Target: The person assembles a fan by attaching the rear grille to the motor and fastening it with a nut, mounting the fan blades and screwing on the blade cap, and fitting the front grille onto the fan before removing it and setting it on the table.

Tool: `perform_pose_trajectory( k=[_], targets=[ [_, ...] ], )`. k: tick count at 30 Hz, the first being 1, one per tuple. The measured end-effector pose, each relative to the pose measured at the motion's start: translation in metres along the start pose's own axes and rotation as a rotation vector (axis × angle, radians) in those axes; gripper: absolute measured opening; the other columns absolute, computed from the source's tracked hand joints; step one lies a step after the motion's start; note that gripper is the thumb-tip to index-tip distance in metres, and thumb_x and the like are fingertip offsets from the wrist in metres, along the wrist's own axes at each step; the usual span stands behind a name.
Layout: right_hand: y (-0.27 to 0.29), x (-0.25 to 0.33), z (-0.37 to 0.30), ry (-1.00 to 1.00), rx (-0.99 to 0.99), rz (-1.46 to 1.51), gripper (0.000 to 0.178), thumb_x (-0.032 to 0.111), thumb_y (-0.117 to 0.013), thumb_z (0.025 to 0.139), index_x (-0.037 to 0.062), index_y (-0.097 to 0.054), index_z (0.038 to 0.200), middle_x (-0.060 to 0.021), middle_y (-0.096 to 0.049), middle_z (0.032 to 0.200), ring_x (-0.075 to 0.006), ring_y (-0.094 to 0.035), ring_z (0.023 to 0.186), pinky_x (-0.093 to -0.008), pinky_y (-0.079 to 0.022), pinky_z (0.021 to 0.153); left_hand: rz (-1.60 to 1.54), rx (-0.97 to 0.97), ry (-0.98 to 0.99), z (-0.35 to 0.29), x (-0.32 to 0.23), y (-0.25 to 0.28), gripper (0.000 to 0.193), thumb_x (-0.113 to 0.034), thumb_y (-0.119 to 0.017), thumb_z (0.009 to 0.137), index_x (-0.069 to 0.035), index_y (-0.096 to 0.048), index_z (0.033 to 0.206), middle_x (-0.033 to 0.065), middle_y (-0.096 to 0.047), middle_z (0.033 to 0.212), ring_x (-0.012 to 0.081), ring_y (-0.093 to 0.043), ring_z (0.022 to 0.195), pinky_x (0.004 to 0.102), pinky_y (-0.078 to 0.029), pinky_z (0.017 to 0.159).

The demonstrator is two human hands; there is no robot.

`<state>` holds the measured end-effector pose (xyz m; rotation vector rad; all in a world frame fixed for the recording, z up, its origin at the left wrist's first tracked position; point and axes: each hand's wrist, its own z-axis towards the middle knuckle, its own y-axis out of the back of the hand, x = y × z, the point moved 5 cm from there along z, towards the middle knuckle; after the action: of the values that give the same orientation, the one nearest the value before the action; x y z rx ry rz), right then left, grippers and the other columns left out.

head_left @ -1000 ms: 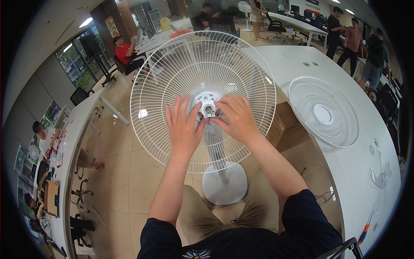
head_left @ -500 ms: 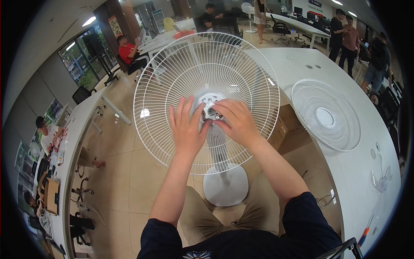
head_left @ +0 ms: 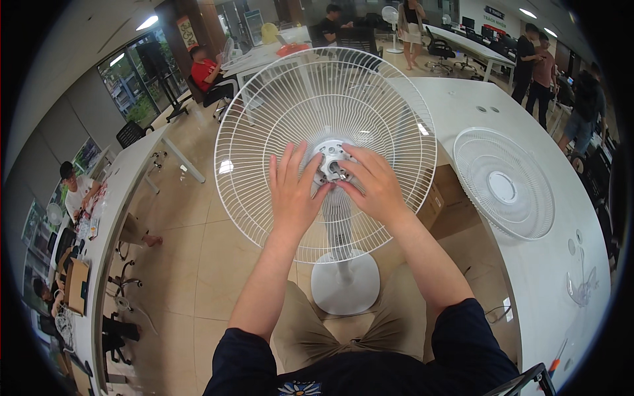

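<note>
A white pedestal fan stands before me, its round wire rear grille (head_left: 264, 112) facing up toward me and its base (head_left: 344, 282) on the floor. At the grille's centre sits a white lobed ring nut (head_left: 333, 166) over the hub. My left hand (head_left: 291, 191) grips the nut's left side between thumb and index finger, its other fingers stretched over the wires. From the right, my right hand (head_left: 376, 185) curls thumb and fingers about the same nut. The fingertips partly cover the nut's edges.
On the white table (head_left: 439, 105) at right lie the front grille (head_left: 503, 187), a clear fan blade (head_left: 582, 285) and a screwdriver (head_left: 557, 360). A cardboard box (head_left: 434, 204) stands under that table. Another table (head_left: 125, 178) runs along the left, with people beyond it.
The view has shifted slightly, so the fan sits a little farther right. My right fingers have shifted around the nut and show more of its middle. Both hands remain at the hub.
</note>
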<state>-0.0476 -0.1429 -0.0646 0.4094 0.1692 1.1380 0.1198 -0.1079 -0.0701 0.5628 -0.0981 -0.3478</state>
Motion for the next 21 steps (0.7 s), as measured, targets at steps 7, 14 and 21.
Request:
perform_pose_trajectory(
  k=[7, 14, 21],
  targets=[
    [-0.002, -0.020, -0.022, -0.244, 0.074, -0.046, 0.031, 0.017, -0.082, 0.076, 0.0064, -0.065, 0.100, -0.0069, -0.069, 0.111, -0.0244, -0.067, 0.097, -0.0383, -0.051, 0.084, -0.026, 0.009, -0.005, 0.000, 0.000, -0.001, 0.068, -0.025, -0.088, 0.070, -0.012, -0.062, 0.132, 0.0127, -0.046, 0.151, 0.0370, -0.037, 0.144, 0.0593, -0.023, 0.119],
    [0.006, -0.002, -0.011, -0.003, -0.060, 0.042, 0.027, 0.017, -0.081, 0.078, 0.0072, -0.064, 0.097, -0.0078, -0.070, 0.096, -0.0242, -0.069, 0.083, -0.0352, -0.054, 0.069, -0.021, 0.014, -0.004, 0.001, 0.001, -0.002, 0.069, -0.024, -0.088, 0.071, -0.012, -0.062, 0.133, 0.0131, -0.046, 0.151, 0.0371, -0.037, 0.144, 0.0602, -0.023, 0.118],
    [0.002, -0.006, -0.012, -0.113, 0.002, 0.069, 0.022, 0.014, -0.077, 0.082, 0.0075, -0.065, 0.099, -0.0079, -0.071, 0.098, -0.0233, -0.070, 0.081, -0.0346, -0.056, 0.066, -0.026, 0.006, -0.008, 0.000, 0.002, -0.004, 0.069, -0.025, -0.088, 0.070, -0.012, -0.062, 0.133, 0.0124, -0.046, 0.151, 0.0368, -0.037, 0.144, 0.0603, -0.023, 0.118]
  ],
)
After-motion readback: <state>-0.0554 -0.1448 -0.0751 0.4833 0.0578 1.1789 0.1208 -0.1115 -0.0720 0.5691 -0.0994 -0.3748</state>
